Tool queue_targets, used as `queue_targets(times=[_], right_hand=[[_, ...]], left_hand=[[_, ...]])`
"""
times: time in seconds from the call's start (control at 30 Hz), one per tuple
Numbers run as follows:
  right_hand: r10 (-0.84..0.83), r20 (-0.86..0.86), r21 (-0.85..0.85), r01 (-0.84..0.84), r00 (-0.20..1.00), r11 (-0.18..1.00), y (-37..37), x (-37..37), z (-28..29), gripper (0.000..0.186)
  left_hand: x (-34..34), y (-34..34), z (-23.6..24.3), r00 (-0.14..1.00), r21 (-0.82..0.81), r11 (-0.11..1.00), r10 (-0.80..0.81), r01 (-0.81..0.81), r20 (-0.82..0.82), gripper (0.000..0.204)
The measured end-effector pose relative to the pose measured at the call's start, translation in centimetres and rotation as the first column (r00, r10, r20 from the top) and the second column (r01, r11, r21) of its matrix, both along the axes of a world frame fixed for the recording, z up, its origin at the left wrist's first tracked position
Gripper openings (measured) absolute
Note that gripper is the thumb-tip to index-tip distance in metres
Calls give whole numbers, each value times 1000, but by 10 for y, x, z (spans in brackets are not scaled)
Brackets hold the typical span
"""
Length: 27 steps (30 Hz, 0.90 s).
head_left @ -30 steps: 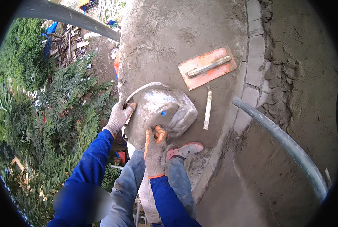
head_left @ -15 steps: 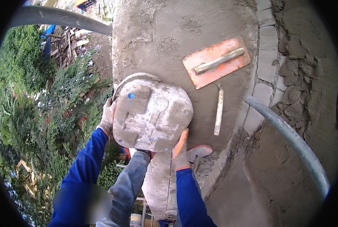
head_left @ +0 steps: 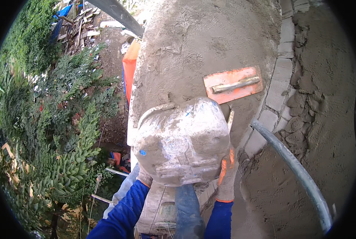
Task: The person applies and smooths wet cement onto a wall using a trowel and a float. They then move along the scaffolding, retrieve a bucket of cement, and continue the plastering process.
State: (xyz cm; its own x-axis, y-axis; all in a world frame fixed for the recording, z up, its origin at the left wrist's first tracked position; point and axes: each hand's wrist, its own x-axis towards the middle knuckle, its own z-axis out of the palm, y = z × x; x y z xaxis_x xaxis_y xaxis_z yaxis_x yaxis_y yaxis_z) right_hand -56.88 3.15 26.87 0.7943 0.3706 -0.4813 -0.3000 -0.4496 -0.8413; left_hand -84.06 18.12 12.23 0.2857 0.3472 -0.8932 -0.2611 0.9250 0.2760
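Note:
Between my gloved hands is a pale plastic tub (head_left: 182,147), caked with mortar, its molded bottom facing me. A curved handle or rim (head_left: 156,111) shows at its far left edge. My left hand (head_left: 145,177) is at the tub's near left side, its fingers hidden behind it. Along the right side, my right hand (head_left: 227,173) is closed against the tub, in a grey glove with orange patches. Beyond the tub, an orange plastering float (head_left: 245,92) lies on the wet mortar. A slim tool with a pale handle (head_left: 230,118) lies beside it, partly covered by the tub.
Wet mortar (head_left: 178,47) covers the ledge ahead. A row of blocks (head_left: 279,83) edges it on the right, with rough mortar beyond. Metal pipes cross at right (head_left: 293,167) and upper left (head_left: 120,16). Trees (head_left: 66,131) and debris lie below on the left.
The tub has moved right and nearer me, tipping so more of its far side shows. Both hands moved with it. It now partly covers the slim tool; an orange object appears beside the ledge.

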Motion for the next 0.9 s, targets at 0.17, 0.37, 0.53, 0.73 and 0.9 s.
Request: queue_targets(times=[0.17, 0.37, 0.53, 0.73, 0.9], right_hand=[[251, 134, -216, -219, 959, 952, 105, 71, 48, 47], [630, 56, -689, -427, 774, 586, 175, 141, -96, 49], [346, 120, -157, -327, 930, 932, 144, 106, -57, 43], [825, 411, -737, -390, 389, 552, 193, 117, -24, 31], [788, 323, -724, -400, 523, 562, 172, 102, -46, 39]], left_hand=[[19, 6, -5, 975, 14, 981, 191, -194, 117, 51], [75, 66, -44, 978, 23, 990, 137, -142, 156, 62], [65, 31, -2, 937, 57, 953, 280, -297, 208, 65], [70, 64, -25, 949, 34, 976, 200, -214, 244, 66], [63, 50, -7, 941, 44, 977, 191, -211, 278, 66]])
